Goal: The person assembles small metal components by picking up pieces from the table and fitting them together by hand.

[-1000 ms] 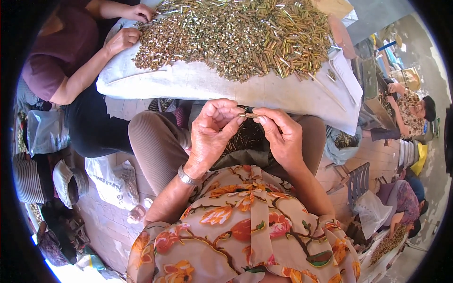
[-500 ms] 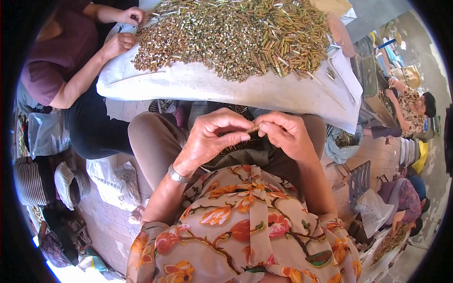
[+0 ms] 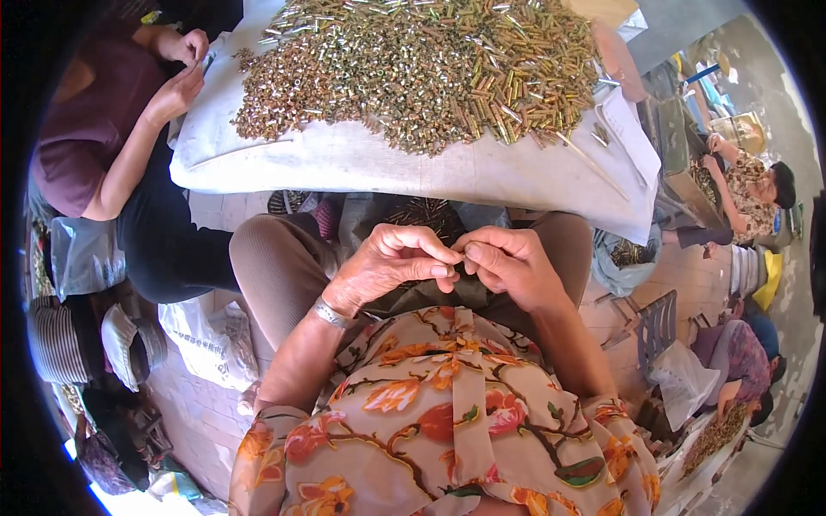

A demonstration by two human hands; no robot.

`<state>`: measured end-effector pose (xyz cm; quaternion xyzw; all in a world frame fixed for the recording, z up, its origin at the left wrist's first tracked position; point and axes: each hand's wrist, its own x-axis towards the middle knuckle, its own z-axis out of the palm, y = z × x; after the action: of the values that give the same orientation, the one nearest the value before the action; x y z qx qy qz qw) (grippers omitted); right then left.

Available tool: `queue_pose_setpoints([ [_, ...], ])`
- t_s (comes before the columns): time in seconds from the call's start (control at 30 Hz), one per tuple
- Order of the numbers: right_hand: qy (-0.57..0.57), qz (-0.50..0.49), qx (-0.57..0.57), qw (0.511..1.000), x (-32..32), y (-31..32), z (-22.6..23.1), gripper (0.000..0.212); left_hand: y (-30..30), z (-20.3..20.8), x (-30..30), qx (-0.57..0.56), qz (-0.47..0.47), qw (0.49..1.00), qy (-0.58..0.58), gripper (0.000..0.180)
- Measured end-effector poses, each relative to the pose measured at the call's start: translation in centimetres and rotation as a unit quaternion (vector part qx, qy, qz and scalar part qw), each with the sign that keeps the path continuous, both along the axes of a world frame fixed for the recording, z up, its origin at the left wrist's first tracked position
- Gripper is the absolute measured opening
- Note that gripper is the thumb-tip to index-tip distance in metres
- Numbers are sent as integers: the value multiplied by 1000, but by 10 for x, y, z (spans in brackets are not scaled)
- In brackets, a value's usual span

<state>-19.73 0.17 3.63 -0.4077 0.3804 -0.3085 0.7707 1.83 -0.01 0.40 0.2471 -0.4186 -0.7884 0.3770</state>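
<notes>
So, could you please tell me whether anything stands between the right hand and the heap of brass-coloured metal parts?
Nothing visible blocks it: only a strip of white table cover lies between the right hand and the heap.

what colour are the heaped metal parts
The metal parts are mostly brassy gold, some silvery, best seen in the head view.

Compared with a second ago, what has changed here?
The left hand and right hand have come nearer the floral shirt; the slim brass-coloured piece between their fingers is now too hidden to tell whether it's held. The co-worker's hands left the edge of the metal-parts pile, drawing back toward their body. The pile and covered table stay in place.
</notes>
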Motion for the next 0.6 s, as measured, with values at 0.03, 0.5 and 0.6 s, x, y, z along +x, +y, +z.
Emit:
queue_pose_setpoints([
  [0.03, 35, 2, -40, 999, 0, 0, 2, 21, 1, -6, -2, 6, 13, 1000, 16, 11],
  [0.5, 108, -72, -200, 971, 15, 2, -3, 18, 4, -17, -17, 124, 77, 967, 211, 18],
  [0.6, 130, -83, -229, 961, 15, 3, -4, 17, 3, -18, -17, 111, 102, 971, 184, 16],
])
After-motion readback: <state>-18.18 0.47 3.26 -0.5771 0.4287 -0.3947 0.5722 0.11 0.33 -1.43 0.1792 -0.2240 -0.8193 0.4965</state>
